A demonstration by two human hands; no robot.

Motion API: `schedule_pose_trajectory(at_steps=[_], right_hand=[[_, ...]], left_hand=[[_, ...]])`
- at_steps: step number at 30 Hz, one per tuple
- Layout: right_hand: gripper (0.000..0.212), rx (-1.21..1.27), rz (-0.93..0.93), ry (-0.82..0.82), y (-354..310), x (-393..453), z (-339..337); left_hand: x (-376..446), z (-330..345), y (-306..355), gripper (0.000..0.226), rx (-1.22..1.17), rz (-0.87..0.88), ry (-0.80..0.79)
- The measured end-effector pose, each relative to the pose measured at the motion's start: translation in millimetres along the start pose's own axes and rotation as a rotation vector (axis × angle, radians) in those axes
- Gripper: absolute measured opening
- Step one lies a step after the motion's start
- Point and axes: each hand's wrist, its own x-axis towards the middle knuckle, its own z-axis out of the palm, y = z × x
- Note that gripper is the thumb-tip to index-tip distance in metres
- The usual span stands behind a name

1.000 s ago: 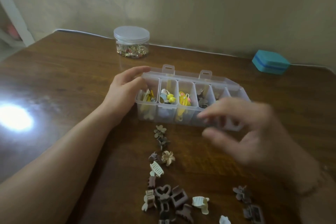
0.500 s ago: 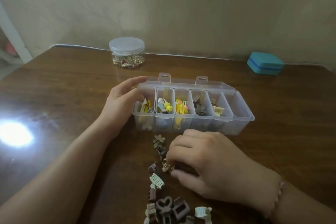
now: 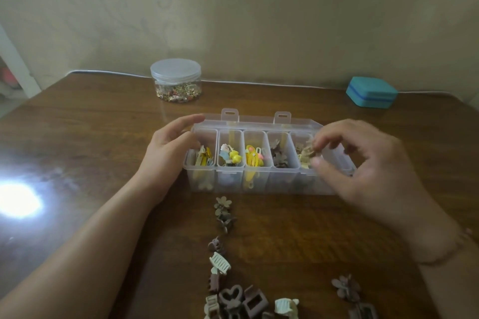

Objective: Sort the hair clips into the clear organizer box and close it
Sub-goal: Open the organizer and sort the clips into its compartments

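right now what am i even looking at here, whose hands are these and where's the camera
No machine here: a person is working with bare hands, and the single picture comes from a camera worn on their head, looking forward and down.

On the wooden table sits a clear organizer box with its lid open toward the wall; several of its compartments already hold hair clips. The left hand rests against the box's left end, fingers fairly straight. The right hand pinches a small flower clip over the box's right side, seemingly about to drop it in.

More loose clips lie on the table nearer the person. By the wall stand a lidded jar of small bits and a teal case.
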Motion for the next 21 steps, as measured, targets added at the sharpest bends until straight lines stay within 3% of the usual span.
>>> schedule_pose_trajectory(at_steps=[3,6,10,13,15,17,21], right_hand=[[0.008,-0.146,0.148,-0.075,14.1,2.1,2.0],[0.031,-0.227,0.130,-0.111,16.1,2.5,5.2],[0.025,-0.088,-0.060,0.035,-0.6,0.6,6.3],[0.027,0.004,-0.216,-0.195,-17.1,-5.8,20.6],[0.034,-0.166,-0.355,-0.279,-22.5,-9.7,34.8],[0.039,-0.377,-0.488,-0.258,-26.7,-7.1,44.8],[0.041,-0.430,-0.680,-0.327,-35.9,-2.0,54.9]], left_hand=[[0.0,0.1,-0.1,0.057,-0.006,-0.006,0.004],[0.0,0.4,0.7,0.050,0.000,-0.005,0.008],[-0.5,1.9,2.2,0.048,0.007,-0.001,0.011],[-1.5,2.1,2.6,0.054,0.008,-0.001,0.012],[-2.0,2.4,2.2,0.056,0.013,0.004,0.015],[-2.0,2.2,2.2,0.061,0.019,0.010,0.015],[-2.1,2.1,1.8,0.060,0.025,0.015,0.028]])
